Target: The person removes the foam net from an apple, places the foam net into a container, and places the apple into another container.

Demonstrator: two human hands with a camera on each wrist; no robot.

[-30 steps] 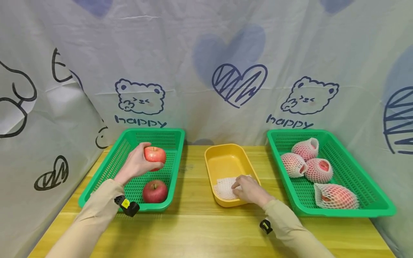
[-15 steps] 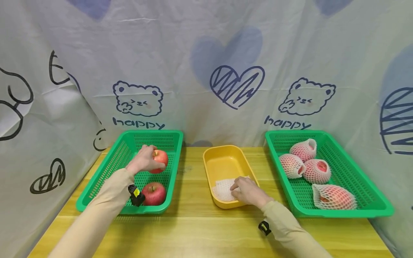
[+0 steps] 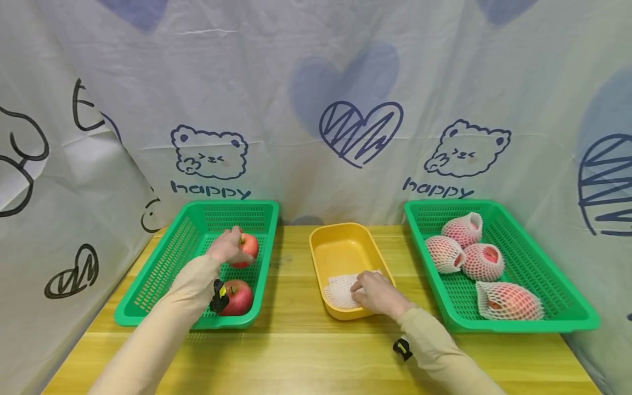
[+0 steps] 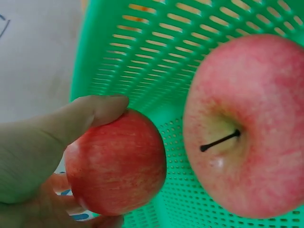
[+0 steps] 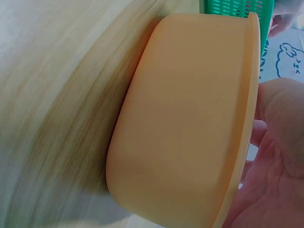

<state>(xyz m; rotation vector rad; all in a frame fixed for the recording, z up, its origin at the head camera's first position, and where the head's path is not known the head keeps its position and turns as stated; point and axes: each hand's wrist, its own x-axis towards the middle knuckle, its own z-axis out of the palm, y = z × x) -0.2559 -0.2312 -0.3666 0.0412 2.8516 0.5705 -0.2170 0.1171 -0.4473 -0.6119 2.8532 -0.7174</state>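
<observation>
1. Left hand: thumb and fingers clamped on opposite sides of a red apple, which is inside the left green basket; I cannot tell whether it rests on the bottom.
2. Second apple: in the same basket, nearer the person.
3. Right hand: fingers bent at the white foam netting in the yellow tray; whether they pinch it, I cannot tell from here.
4. Right green basket: four netted fruits, three clustered, one nearer the front.

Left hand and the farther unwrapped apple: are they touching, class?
Touching: the left wrist view shows the left hand with its thumb against the farther apple.
</observation>
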